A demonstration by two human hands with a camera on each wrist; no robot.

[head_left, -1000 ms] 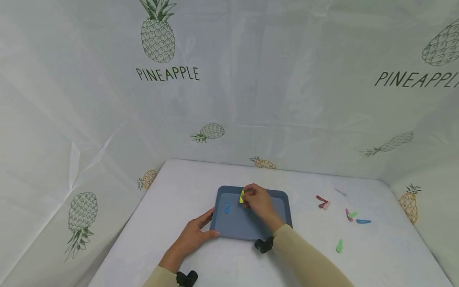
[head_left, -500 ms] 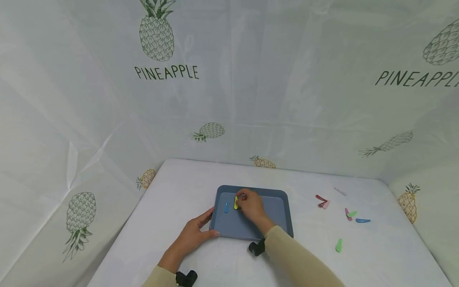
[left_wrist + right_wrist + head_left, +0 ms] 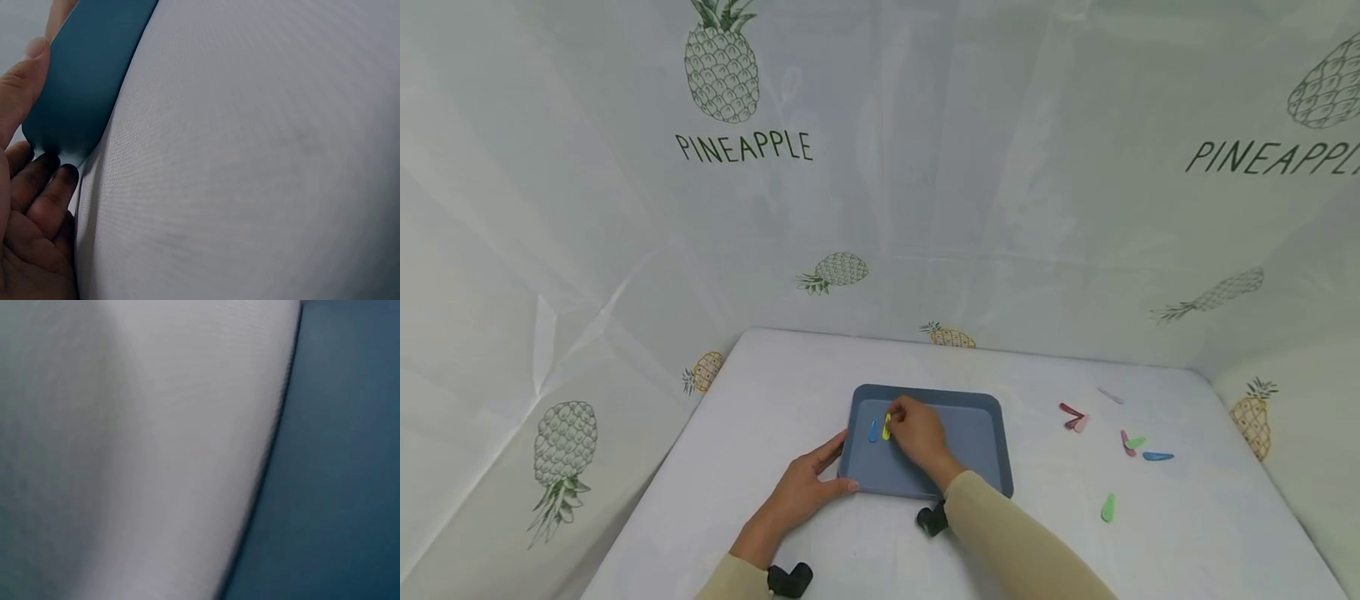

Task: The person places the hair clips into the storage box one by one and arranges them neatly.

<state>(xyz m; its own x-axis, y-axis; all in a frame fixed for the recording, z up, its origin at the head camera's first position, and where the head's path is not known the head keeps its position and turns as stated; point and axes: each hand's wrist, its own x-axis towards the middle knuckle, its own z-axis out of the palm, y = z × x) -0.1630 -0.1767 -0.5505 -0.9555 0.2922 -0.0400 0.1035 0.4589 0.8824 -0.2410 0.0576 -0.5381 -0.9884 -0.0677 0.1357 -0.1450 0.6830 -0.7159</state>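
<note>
Backdrop [image 3: 985, 175]: pale hanging sheeting with pineapple prints [image 3: 722, 75], the word PINEAPPLE lettered on it; creased towards ten o'clock
Counter [image 3: 805, 367]: covered in white cloth, standing before the backdrop
Tray [image 3: 966, 429]: grey-blue, shallow, round-cornered, flat on the counter; its middle is the centre of the clock used here
Yellow clip [image 3: 886, 433]: within the tray's rim, between nine and ten o'clock; roughly parallel to a blue clip [image 3: 872, 432], just beside it but apart; whether it touches the tray floor I cannot tell
Right hand [image 3: 919, 433]: over the tray, its beige sleeve [image 3: 1015, 533] running in from five o'clock; fingers pinching the upper end of the yellow clip
Left hand [image 3: 799, 493]: at the tray's eight o'clock corner; fingers spread, thumb at the near edge, the others against the nine o'clock side
Loose clips: on the counter; dark red clips [image 3: 1072, 410] with a pink clip [image 3: 1082, 424] just before three o'clock; a magenta clip [image 3: 1126, 440] meeting a pale green clip [image 3: 1137, 443] at three; a second blue clip [image 3: 1158, 457] near these; a bright green clip [image 3: 1107, 507] between three and four; a thin greyish clip [image 3: 1111, 396] between two and three
Wrists: black devices [image 3: 790, 581] strapped on
</note>
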